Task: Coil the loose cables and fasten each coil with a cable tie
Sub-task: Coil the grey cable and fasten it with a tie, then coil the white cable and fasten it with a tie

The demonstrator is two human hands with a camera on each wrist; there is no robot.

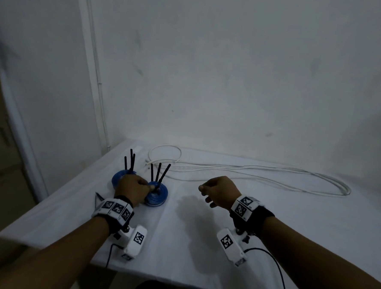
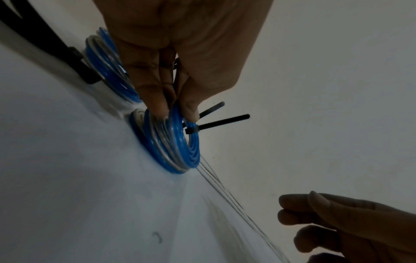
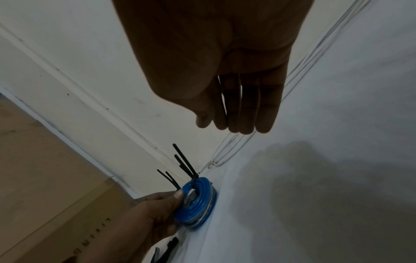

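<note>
Two blue cable coils lie on the white table at the left, each with black cable ties (image 1: 158, 174) standing up from it. My left hand (image 1: 148, 187) pinches the inner rim of the nearer blue coil (image 1: 157, 197) between thumb and fingers (image 2: 157, 99); that coil (image 2: 173, 147) lies flat with its ties (image 2: 223, 121) sticking out. The farther blue coil (image 1: 119, 176) sits just behind my left hand. A loose white cable (image 1: 261, 176) sprawls in long loops along the back. My right hand (image 1: 204, 193) hovers over the table's middle, its fingers (image 3: 245, 110) relaxed and empty.
Spare black cable ties (image 1: 98, 198) lie by the table's left edge, near my left wrist. A wall stands close behind the table (image 1: 201, 245). A cardboard box (image 3: 45, 178) sits on the floor beyond the left edge. The white cable (image 3: 303, 62) runs along the wall side.
</note>
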